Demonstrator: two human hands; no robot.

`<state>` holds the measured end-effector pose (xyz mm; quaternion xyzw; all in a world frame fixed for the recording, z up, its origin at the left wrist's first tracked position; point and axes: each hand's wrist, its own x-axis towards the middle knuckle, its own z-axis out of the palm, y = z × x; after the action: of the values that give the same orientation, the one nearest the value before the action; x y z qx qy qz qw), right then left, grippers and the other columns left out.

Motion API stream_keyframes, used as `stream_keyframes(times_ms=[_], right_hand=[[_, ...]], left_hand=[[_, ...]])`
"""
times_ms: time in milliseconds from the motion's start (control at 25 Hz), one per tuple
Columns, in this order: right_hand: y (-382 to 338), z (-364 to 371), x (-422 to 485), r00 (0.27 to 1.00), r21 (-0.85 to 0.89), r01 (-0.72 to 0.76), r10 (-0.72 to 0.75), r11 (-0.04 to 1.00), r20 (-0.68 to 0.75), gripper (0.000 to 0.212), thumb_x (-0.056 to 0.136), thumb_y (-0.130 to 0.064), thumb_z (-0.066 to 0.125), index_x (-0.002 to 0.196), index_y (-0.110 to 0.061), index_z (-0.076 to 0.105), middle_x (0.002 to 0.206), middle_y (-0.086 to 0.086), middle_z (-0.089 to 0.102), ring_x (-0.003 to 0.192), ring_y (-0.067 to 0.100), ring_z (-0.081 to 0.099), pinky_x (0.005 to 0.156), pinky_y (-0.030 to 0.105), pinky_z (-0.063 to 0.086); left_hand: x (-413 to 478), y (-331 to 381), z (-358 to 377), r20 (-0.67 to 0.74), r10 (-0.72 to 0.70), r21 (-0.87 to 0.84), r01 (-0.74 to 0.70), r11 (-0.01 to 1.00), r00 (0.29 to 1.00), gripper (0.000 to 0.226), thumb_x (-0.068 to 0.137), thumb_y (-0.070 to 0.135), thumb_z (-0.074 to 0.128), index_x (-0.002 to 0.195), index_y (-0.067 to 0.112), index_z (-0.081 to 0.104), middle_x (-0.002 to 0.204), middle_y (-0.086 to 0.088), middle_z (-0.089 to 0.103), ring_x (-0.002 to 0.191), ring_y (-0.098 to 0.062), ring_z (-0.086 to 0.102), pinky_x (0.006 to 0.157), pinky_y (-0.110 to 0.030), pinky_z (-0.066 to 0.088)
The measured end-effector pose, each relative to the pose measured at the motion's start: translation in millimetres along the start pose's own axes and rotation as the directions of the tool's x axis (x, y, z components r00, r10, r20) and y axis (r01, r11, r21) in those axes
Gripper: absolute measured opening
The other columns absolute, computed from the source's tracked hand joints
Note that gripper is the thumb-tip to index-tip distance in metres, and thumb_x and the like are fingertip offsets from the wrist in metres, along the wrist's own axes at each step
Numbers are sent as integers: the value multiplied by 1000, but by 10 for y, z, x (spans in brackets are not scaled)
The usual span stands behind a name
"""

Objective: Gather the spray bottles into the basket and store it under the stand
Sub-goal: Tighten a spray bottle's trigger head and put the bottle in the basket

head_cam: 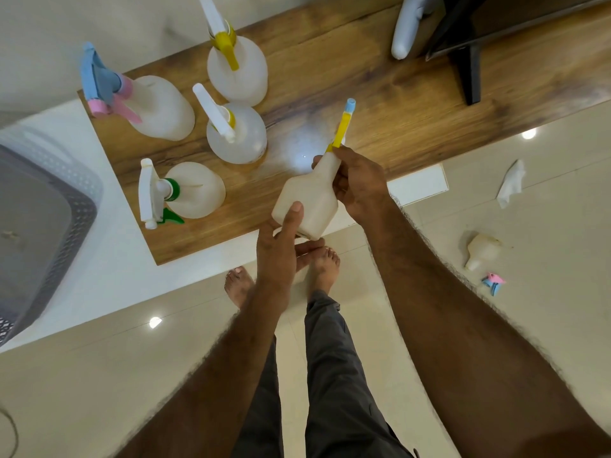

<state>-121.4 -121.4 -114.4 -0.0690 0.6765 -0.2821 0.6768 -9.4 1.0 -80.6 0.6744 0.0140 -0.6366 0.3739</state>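
Observation:
I hold a cream spray bottle point(309, 201) with a yellow and blue nozzle over the front edge of the wooden stand top point(380, 104). My right hand point(358, 183) grips its neck and my left hand point(279, 249) supports its base. Several other spray bottles stand on the wood: one with a blue and pink head point(158, 107), one with a yellow trigger point(238, 71), one with a white head point(236, 133) and one with a green collar point(195, 190). The grey perforated basket point(69, 200) sits at the left on the white ledge point(112, 259).
A bottle without its head point(481, 251) lies on the tiled floor at the right, beside a blue and pink sprayer head point(493, 281) and a crumpled tissue point(510, 183). A black monitor foot point(469, 67) and a pale handle point(406, 28) occupy the stand's far right. My bare feet stand below.

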Motion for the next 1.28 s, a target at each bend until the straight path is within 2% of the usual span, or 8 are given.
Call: stream_keyframes(times_ms=[200, 400, 720, 840, 920, 1000, 1120, 1280], right_hand=[[-33, -14, 14, 1000, 3, 5, -5, 1000, 25, 18, 96, -22, 65, 103, -7, 71, 106, 19, 79, 95, 30, 72, 90, 45, 58], [-51, -16, 5, 1000, 55, 14, -14, 998, -1, 33, 94, -17, 67, 119, 5, 69, 108, 22, 78, 89, 29, 73, 89, 46, 62], [-22, 19, -9, 999, 178, -38, 32, 983, 37, 35, 93, -14, 71, 120, 8, 65, 104, 25, 73, 91, 33, 69, 97, 52, 58], [-13, 3, 6, 999, 185, -43, 38, 982, 34, 32, 93, -12, 71, 116, 10, 67, 101, 24, 72, 91, 33, 69, 94, 49, 59], [1, -23, 12, 999, 191, -46, 41, 980, 31, 38, 93, -11, 71, 123, 12, 65, 103, 25, 71, 90, 33, 69, 88, 45, 60], [3, -52, 25, 999, 199, -43, 40, 979, 20, 38, 93, -11, 70, 123, 11, 65, 105, 26, 73, 90, 33, 70, 85, 44, 61], [7, -79, 60, 999, 182, -36, 38, 983, -7, 33, 93, -12, 68, 118, 10, 67, 111, 27, 76, 90, 32, 73, 91, 47, 62], [8, -47, 56, 999, 152, -28, 31, 988, -18, 31, 95, -14, 66, 116, 8, 66, 108, 26, 77, 87, 31, 74, 91, 49, 63]], left_hand=[[-45, -20, 45, 74, -134, -187, 145, 972, 988, 38, 97, 45, 64, 125, 20, 56, 119, -18, 68, 94, -30, 78, 82, -45, 67], [-44, -90, 160, -87, 56, 27, -54, 998, 995, 86, 69, 35, 88, 139, 18, 41, 129, -7, 64, 114, -33, 72, 96, -58, 61], [-131, -152, 308, -153, 442, 421, -346, 838, 884, 81, 80, 35, 87, 140, 20, 36, 140, 0, 50, 125, -30, 64, 89, -42, 66], [-107, -75, 310, -192, 81, 6, -82, 997, 978, 58, 100, 58, 52, 143, 22, 40, 137, -10, 58, 120, -35, 68, 88, -49, 65], [-87, -18, 227, -12, -256, -304, 241, 922, 967, 71, 98, 70, 42, 143, 15, 46, 133, -22, 64, 104, -37, 75, 76, -46, 67], [-90, -7, 185, 76, -305, -301, 314, 900, 949, 72, 97, 66, 50, 143, 10, 48, 129, -25, 66, 95, -35, 76, 73, -44, 67], [-46, -56, 245, -108, -28, 19, 31, 999, 994, 61, 94, 47, 69, 141, 15, 46, 132, -12, 62, 113, -33, 70, 91, -53, 64], [-41, -164, 257, -113, 448, 476, -347, 808, 887, 83, 79, 37, 88, 145, 19, 41, 142, -2, 51, 129, -26, 59, 92, -44, 65]])
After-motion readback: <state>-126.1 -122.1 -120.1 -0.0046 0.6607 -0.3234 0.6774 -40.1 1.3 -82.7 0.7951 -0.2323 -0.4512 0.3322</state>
